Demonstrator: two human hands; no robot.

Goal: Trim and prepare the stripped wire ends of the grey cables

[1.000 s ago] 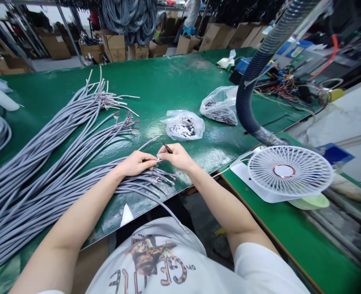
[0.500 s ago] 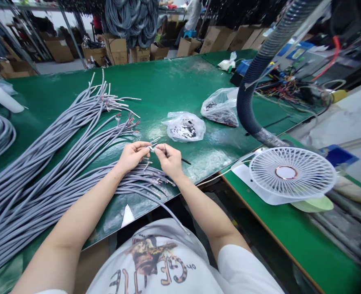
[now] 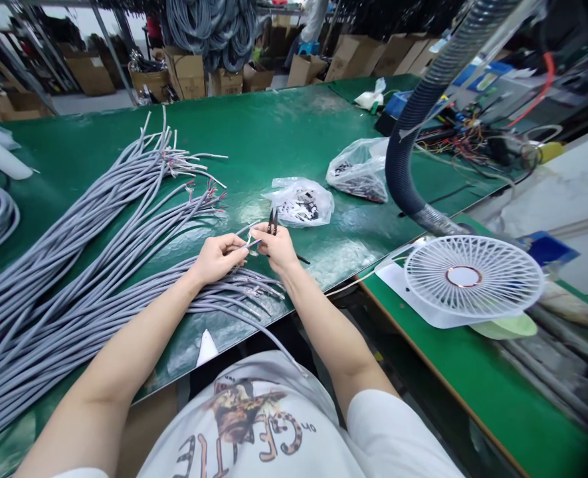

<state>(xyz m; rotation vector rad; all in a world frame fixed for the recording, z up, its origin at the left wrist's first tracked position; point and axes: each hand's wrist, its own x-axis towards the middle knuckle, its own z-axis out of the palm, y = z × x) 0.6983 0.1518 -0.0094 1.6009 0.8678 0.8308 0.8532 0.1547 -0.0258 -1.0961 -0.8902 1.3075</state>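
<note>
My left hand (image 3: 216, 255) is closed around the stripped end of a grey cable (image 3: 244, 244), pinching it near the coloured inner wires. My right hand (image 3: 276, 249) is closed on a small pair of black snips (image 3: 272, 221), whose blades stick up above the fingers, right beside the cable end. Both hands hover over a fan of grey cables (image 3: 99, 265) lying on the green table (image 3: 284, 133). A bunch of trimmed cable ends (image 3: 254, 292) lies just below my hands.
Two clear plastic bags of small dark parts (image 3: 301, 204) (image 3: 361, 169) lie beyond my hands. A ribbed grey hose (image 3: 408, 133) curves down at the right. A white fan (image 3: 468, 279) sits on the right bench. Cardboard boxes and hanging cables stand at the back.
The snips in my right hand have turned so the blades point up beside the cable end. Both hands stay close together over the cable bundle.
</note>
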